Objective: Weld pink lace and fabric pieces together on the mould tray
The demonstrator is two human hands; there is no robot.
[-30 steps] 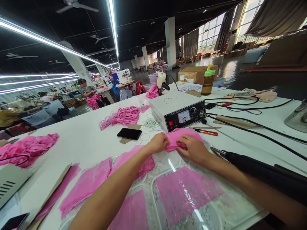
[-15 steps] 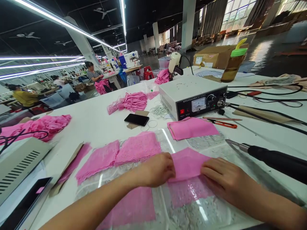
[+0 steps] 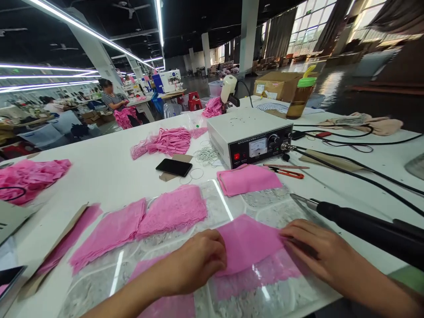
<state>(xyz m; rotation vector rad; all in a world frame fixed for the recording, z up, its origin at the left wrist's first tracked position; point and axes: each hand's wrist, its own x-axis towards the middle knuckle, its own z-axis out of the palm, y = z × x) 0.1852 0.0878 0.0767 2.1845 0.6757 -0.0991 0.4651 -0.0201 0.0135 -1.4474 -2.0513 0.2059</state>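
Observation:
A pink fabric piece point(image 3: 249, 245) lies between my two hands, over another, sheerer-looking pink piece point(image 3: 265, 277) on the clear plastic sheet. My left hand point(image 3: 202, 259) has its fingers curled and pinched on the fabric's left edge. At the right corner, the thumb and fingers of my right hand point(image 3: 311, 249) pinch the same piece. Beyond my hands lie a stack of pink pieces point(image 3: 112, 232), a second frilly-edged stack point(image 3: 175, 212) and a folded pink cloth point(image 3: 250, 179). A black-handled tool with a metal blade tip point(image 3: 351, 216) rests beside my right hand.
Behind the cloth stands a metal control box point(image 3: 220, 145) with a dial and cables. A phone point(image 3: 174, 167), an orange cutter point(image 3: 288, 173), pink straps point(image 3: 168, 141) and a green-lidded bottle point(image 3: 300, 101) are on the white table. A person point(image 3: 114, 99) works further back.
The view has swung to the right, so the table items sit further left. My hands are slightly further apart, and more of the fabric between them shows.

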